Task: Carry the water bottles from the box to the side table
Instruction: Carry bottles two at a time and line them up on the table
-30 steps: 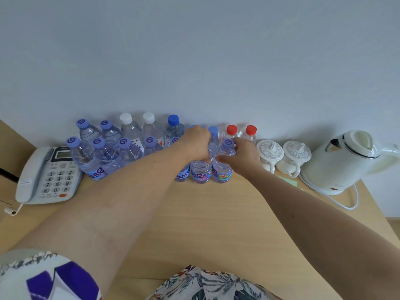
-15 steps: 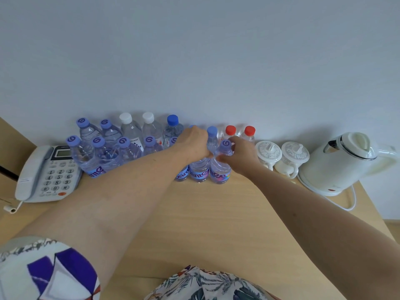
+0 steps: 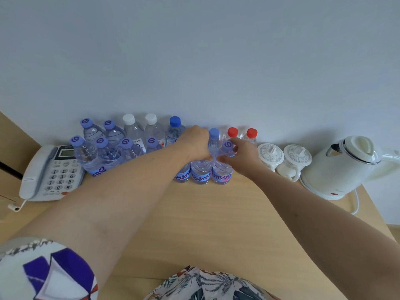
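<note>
Little has been moved since earlier: two front-row bottles on the table (image 3: 227, 224) remain gripped, one bottle (image 3: 201, 172) by the left hand's (image 3: 195, 144) curled fingers, the neighbouring bottle (image 3: 223, 169) by the right hand (image 3: 242, 156).

Bottles (image 3: 134, 146) stand in two rows along the wall on the tabletop (image 3: 216, 224); phone (image 3: 46, 172) at left, cups (image 3: 283, 159) and kettle (image 3: 344, 165) at right.

Light: I see soft, even daylight, fairly bright.
Shadows: faint on the pale blue-grey wall (image 3: 194, 50).
Edges: wide-angle bending.
Focus: slightly soft throughout.
</note>
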Demonstrator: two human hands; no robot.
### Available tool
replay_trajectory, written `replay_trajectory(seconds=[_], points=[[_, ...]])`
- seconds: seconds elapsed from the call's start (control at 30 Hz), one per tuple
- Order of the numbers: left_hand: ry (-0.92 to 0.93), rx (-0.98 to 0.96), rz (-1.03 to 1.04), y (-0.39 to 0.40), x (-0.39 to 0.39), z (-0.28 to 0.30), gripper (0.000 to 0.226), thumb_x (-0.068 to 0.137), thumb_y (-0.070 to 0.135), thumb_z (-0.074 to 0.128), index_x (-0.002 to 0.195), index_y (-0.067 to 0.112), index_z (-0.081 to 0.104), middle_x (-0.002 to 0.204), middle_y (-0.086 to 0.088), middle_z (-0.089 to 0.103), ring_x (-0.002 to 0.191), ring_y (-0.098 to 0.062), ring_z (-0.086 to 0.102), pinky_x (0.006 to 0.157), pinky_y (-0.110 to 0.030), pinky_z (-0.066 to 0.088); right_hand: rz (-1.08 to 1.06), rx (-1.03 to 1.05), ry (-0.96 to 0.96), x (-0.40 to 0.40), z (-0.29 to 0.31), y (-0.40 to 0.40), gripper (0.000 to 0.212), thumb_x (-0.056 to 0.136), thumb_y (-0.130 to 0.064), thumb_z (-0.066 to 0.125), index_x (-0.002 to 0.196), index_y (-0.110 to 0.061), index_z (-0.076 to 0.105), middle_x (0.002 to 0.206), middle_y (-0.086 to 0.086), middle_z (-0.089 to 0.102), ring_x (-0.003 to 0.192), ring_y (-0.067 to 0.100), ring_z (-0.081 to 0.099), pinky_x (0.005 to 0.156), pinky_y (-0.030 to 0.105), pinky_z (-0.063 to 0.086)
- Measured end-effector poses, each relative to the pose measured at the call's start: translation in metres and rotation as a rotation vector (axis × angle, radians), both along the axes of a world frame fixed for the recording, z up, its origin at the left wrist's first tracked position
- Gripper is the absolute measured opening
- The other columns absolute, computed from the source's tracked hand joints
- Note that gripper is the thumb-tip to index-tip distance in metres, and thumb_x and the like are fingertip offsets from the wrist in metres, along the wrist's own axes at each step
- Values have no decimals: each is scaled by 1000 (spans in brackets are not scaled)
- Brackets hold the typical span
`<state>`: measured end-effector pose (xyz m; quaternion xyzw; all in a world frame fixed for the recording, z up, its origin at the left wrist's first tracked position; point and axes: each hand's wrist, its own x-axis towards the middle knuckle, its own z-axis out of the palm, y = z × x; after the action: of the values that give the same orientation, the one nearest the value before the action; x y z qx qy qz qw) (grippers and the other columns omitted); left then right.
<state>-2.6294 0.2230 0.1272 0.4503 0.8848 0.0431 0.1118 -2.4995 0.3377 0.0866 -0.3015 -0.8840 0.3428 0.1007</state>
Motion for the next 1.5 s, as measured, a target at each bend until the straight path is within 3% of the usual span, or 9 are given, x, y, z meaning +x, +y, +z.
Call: replay_trajectory(seconds=[0.13,0.27,0.4,0.57,0.8,1.07,1.2,1.33,1.5], points=[[8,-12,16,1,2,2,52,71,48,85,61,19,43,67,0,48,68,-22,56,55,-30,38,0,20,-9,-3,0,-1,27,79,-26,79,99,-16,63,79,-2,60,75,20,56,59,28,41],[10,-31,24,0,2,6,52,70,49,85,61,18,44,66,-1,49,66,-23,55,52,-29,36,63,-1,-34,-3,4,2,43,78,-15,78,118,-13,61,101,7,65,92,24,61,76,32,49],[3,-35,7,2,6,9,46,72,48,84,69,14,54,67,-1,49,70,-23,56,55,-29,38,66,39,-74,-2,6,3,37,74,-27,83,103,-12,64,92,9,66,87,27,61,77,38,49],[-53,-109,-31,2,3,22,46,71,29,90,107,8,69,102,-7,69,93,-24,65,73,-32,51,-4,20,-93,-6,4,-2,34,75,-29,84,94,-13,60,79,2,61,74,20,56,57,27,39],[-39,-94,-18,0,5,24,28,74,16,86,97,9,72,97,-8,70,88,-24,66,67,-30,46,28,-10,-48,-7,2,0,32,79,-19,80,99,-15,56,80,-2,56,68,11,50,55,20,33],[49,-45,-51,-4,7,21,16,78,9,77,90,8,66,84,-8,62,85,-27,65,65,-31,45,31,-7,-89,-7,7,-6,38,86,-12,71,120,-7,53,99,13,58,82,23,53,63,28,38],[72,-24,-97,-8,10,20,26,78,2,72,103,6,65,90,-8,61,88,-29,66,68,-34,50,22,-7,-108,-5,9,-11,39,89,-16,67,123,-11,50,99,10,60,88,25,57,65,30,43],[44,52,-127,-15,8,18,44,77,0,71,119,14,63,100,-10,65,89,-30,64,72,-39,55,-44,23,-78,5,14,-16,65,86,-27,74,142,-14,44,117,12,63,109,30,59,89,38,49],[116,186,-151,-17,6,22,39,83,16,70,120,12,60,109,-9,60,101,-30,58,74,-38,50,-138,51,-64,26,23,-20,63,76,-29,79,132,-15,55,122,11,63,112,31,60,88,38,48]])
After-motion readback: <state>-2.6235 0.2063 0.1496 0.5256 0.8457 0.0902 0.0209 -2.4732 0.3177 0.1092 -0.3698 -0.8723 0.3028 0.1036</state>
